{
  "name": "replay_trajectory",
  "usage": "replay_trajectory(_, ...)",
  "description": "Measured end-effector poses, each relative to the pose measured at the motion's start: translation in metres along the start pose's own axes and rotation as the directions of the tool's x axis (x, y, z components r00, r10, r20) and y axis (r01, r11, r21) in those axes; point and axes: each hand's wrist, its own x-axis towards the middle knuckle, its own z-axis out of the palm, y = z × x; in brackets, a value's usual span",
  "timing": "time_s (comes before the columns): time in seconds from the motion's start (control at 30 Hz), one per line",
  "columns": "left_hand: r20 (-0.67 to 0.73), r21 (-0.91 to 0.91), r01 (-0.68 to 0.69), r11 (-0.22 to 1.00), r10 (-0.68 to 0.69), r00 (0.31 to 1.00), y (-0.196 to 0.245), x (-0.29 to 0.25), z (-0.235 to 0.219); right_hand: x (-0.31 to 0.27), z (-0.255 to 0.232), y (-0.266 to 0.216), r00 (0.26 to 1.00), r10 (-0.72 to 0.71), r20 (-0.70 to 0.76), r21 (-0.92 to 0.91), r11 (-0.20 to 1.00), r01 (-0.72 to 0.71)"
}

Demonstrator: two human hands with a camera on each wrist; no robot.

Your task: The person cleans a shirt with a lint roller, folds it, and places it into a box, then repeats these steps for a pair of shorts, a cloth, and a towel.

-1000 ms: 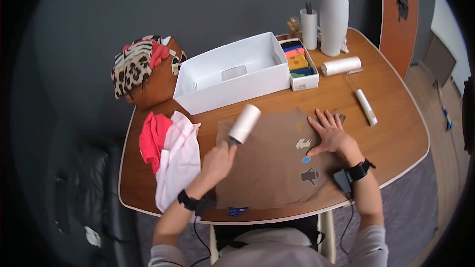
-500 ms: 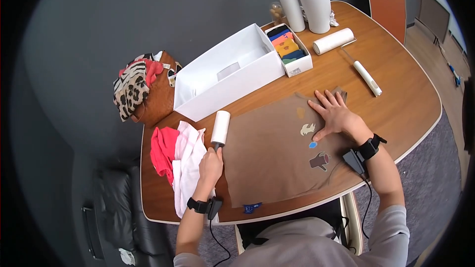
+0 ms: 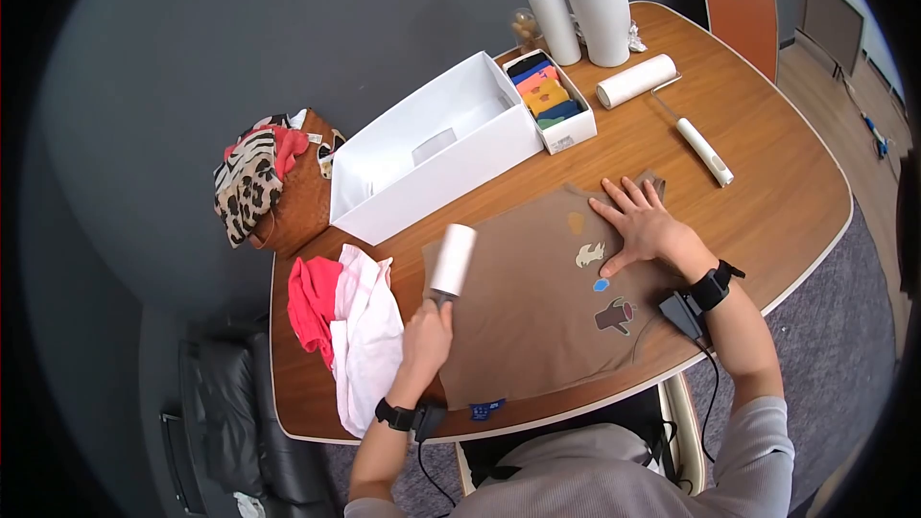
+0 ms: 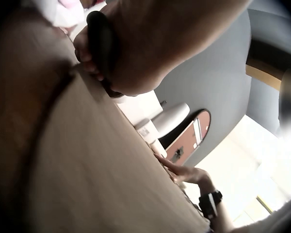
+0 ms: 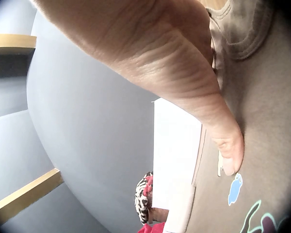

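A brown shirt [image 3: 518, 317] lies spread flat on the table, with printed patches down its right side. My left hand [image 3: 427, 341] grips the dark handle of a lint roller [image 3: 454, 261], whose white sheet roll is over the shirt's left part. In the left wrist view the fingers wrap around that dark handle [image 4: 101, 41]. My right hand [image 3: 652, 230] rests with fingers spread on the shirt near its upper right end. The right wrist view shows its thumb [image 5: 228, 141] pressing the fabric beside a blue patch [image 5: 235, 189].
Left of the shirt lie a white-and-pink cloth [image 3: 366, 345] and a red one [image 3: 315, 302]. Behind stand a large white box [image 3: 436, 173], a small box of folded clothes [image 3: 573, 134] and a white vase [image 3: 597, 10]. A second, larger roller [image 3: 636, 82] lies at the right.
My left hand first swung the lint roller left to the shirt's edge, then back right over the fabric. My right hand has kept its place on the shirt. The head view has turned.
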Motion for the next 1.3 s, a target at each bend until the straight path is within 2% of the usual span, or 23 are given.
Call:
replay_trajectory(0.1,-0.028,0.06,0.165,0.984,-0.164,0.986,-0.034,0.014,0.0,0.001,0.0,0.0,1.0,0.009,0.006,-0.009,1.0,-0.009)
replay_trajectory(0.2,-0.082,0.036,0.234,0.972,-0.23,0.97,-0.043,0.015,-0.013,0.001,0.002,0.0,1.0,0.006,-0.001,-0.004,1.0,-0.006)
replay_trajectory(0.3,-0.094,-0.048,0.113,0.992,-0.118,0.989,-0.015,-0.001,-0.027,0.002,0.002,0.001,1.0,0.003,-0.001,0.0,1.0,-0.003)
replay_trajectory(0.37,-0.019,-0.132,-0.044,0.99,0.042,0.999,0.006,-0.014,-0.031,0.001,0.001,0.001,1.0,0.004,-0.002,0.003,1.0,-0.004)
replay_trajectory(0.43,0.031,-0.138,-0.217,0.966,0.223,0.974,0.024,-0.024,-0.027,0.001,0.0,0.0,1.0,0.003,-0.005,0.0,1.0,-0.003)
replay_trajectory(0.53,0.093,-0.116,-0.321,0.94,0.332,0.939,0.042,-0.029,-0.02,0.0,0.0,0.0,1.0,-0.002,-0.006,0.001,1.0,0.002)
replay_trajectory(0.63,0.142,-0.087,-0.267,0.96,0.277,0.95,0.042,-0.032,-0.008,-0.001,-0.001,0.001,1.0,-0.006,-0.009,0.011,1.0,0.006)
replay_trajectory(0.83,0.045,0.072,-0.159,0.985,0.156,0.987,0.017,-0.023,0.005,0.001,0.004,0.002,1.0,0.004,-0.022,-0.007,1.0,-0.004)
replay_trajectory(0.87,0.069,0.064,-0.085,0.994,0.081,0.994,0.014,-0.019,0.002,0.001,0.003,0.002,1.0,0.009,-0.02,-0.009,1.0,-0.009)
replay_trajectory(1.0,0.0,0.114,0.041,0.993,-0.042,0.999,-0.02,0.0,0.005,0.0,0.001,0.001,1.0,0.025,-0.009,-0.013,1.0,-0.025)
replay_trajectory(1.1,-0.054,0.132,0.087,0.987,-0.08,0.995,-0.038,0.013,-0.004,0.0,0.001,0.001,0.999,0.032,-0.012,-0.011,0.999,-0.032)
replay_trajectory(1.17,-0.075,0.073,0.055,0.996,-0.05,0.996,-0.029,0.009,-0.01,-0.002,-0.001,0.002,0.998,0.061,-0.011,-0.011,0.998,-0.061)
replay_trajectory(1.23,-0.063,-0.005,0.018,1.0,-0.019,0.998,-0.001,-0.002,-0.019,-0.002,-0.003,0.003,0.995,0.099,-0.017,-0.014,0.995,-0.099)
replay_trajectory(1.27,-0.094,-0.069,-0.104,0.992,0.097,0.991,0.009,-0.007,-0.018,-0.002,-0.003,0.005,0.993,0.12,-0.022,-0.018,0.993,-0.12)
replay_trajectory(1.3,-0.031,-0.08,-0.13,0.988,0.128,0.991,0.025,-0.012,-0.02,-0.001,-0.004,0.008,0.99,0.14,-0.028,-0.025,0.99,-0.141)
